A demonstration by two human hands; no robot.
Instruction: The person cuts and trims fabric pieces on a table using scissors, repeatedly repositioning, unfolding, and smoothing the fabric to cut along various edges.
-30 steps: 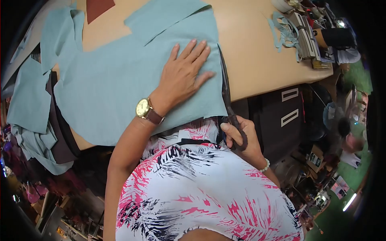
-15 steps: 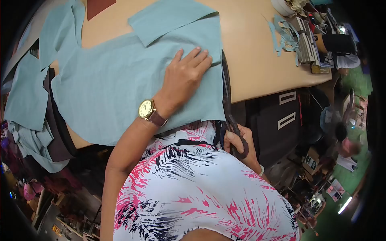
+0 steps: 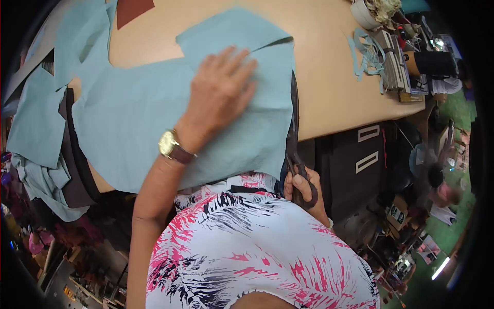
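A large piece of light blue-green cloth [image 3: 149, 113] lies over the table, its near edge hanging against my printed top. My left hand [image 3: 221, 95], slightly blurred, is over the cloth with its fingers stretched out; whether it touches the fabric I cannot tell. A watch [image 3: 167, 143] is on that wrist. At the cloth's right edge, my right hand [image 3: 314, 193] grips the dark handles of large scissors [image 3: 294, 141]. Their long blades point away from me along that edge, partly hidden by the cloth. A folded flap [image 3: 231, 33] lies at the cloth's far end.
More blue-green pieces [image 3: 36, 118] hang off the table's left side. A red-brown scrap [image 3: 133, 11] lies at the far edge. Thin cloth strips [image 3: 368, 54], a stack of books [image 3: 393, 64] and a white tub [image 3: 364, 14] stand at the tabletop's [image 3: 329, 87] right.
My left hand has lifted or slid leftward from the cloth's right part and blurred. The cloth's flap and near edge have shifted slightly. My right hand still holds the scissors at the edge.
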